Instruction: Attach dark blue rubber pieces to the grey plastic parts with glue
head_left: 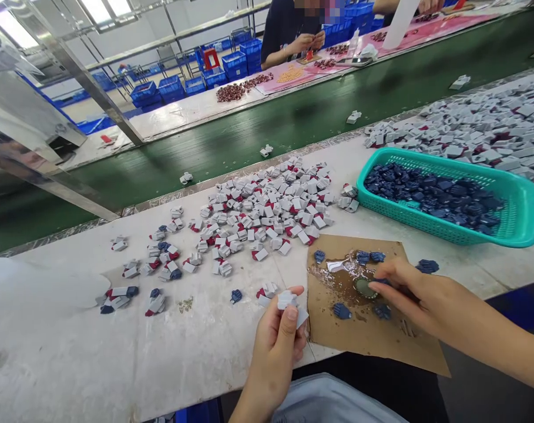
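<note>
My left hand (278, 338) is closed around a light grey plastic part (288, 301), held up at the table's front edge. Over a brown cardboard sheet (337, 335), my right hand (407, 288) pinches a small dark blue piece (380, 281), mostly hidden by the fingers. That piece is at the rim of a small round dish (364, 287) with greenish-grey contents; I cannot tell whether they touch. Several dark blue fist-shaped pieces (341, 311) lie on the cardboard, along with a white strip (336, 266) and a wet, glossy smear.
Behind my hands spreads a pile of grey and dark red parts (267, 205). A teal basket (429, 226) of dark blue pieces stands at the right, before a larger grey pile (491, 123). Beyond runs a green conveyor belt (231, 141); a co-worker (288, 35) sits across it.
</note>
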`<state>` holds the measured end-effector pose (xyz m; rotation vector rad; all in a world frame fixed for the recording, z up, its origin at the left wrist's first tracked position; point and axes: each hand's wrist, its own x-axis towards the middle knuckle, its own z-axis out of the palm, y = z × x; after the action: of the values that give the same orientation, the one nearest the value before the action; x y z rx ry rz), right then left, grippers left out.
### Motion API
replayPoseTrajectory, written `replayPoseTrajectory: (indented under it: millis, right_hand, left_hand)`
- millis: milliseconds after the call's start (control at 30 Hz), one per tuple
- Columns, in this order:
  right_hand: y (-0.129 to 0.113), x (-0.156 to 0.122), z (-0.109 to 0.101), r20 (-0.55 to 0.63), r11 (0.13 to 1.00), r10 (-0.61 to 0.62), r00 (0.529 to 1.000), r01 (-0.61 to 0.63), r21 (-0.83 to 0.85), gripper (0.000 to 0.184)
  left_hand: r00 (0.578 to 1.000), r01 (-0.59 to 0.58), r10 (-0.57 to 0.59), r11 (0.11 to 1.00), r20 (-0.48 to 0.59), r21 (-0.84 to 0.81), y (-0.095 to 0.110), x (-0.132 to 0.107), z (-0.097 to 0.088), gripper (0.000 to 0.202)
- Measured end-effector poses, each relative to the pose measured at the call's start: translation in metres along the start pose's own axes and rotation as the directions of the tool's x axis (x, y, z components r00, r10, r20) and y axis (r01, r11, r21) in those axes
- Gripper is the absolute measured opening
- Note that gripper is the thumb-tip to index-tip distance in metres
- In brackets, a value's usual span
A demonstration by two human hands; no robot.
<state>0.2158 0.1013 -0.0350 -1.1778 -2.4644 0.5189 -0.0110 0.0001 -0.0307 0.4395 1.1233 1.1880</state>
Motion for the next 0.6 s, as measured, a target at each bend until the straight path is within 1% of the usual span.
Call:
replayPoseTrajectory:
  millis: [100, 167, 233, 367, 500, 600]
  right_hand:
    - [0.007, 0.002, 0.009, -0.008, 0.997, -0.07, 0.998, 0.07, -0.037, 0.02]
    - [0.009, 0.004, 0.014, -0.024, 0.992, -0.107, 0.994, 0.105, -0.063, 0.024]
    - [0.009, 0.005, 0.016, -0.049, 0.987, -0.139, 0.989, 0.135, -0.088, 0.027]
    - [0.006, 0.004, 0.019, -0.097, 0.977, -0.194, 0.976, 0.183, -0.113, 0.034]
    - [0.009, 0.002, 0.022, -0.114, 0.98, -0.188, 0.975, 0.179, -0.085, 0.031]
    - [0.008, 0.002, 0.02, -0.116, 0.988, -0.153, 0.981, 0.155, 0.003, 0.026]
  left_hand:
    - [0.999, -0.052, 0.053, 0.998, -0.013, 0.02, 0.001, -0.004, 0.009, 0.057]
    - [0.997, -0.072, 0.071, 0.997, 0.008, 0.02, 0.001, -0.005, 0.013, 0.052]
    - [0.997, -0.073, 0.073, 0.997, 0.013, 0.01, 0.0, -0.007, 0.014, 0.046]
    - [0.999, -0.047, 0.046, 0.998, -0.018, -0.042, -0.002, -0.006, 0.012, 0.042]
    - [0.999, -0.031, 0.035, 0.992, 0.034, -0.121, -0.001, -0.004, 0.014, 0.038]
    - [0.998, -0.048, 0.054, 0.984, 0.033, -0.169, -0.001, -0.002, 0.019, 0.036]
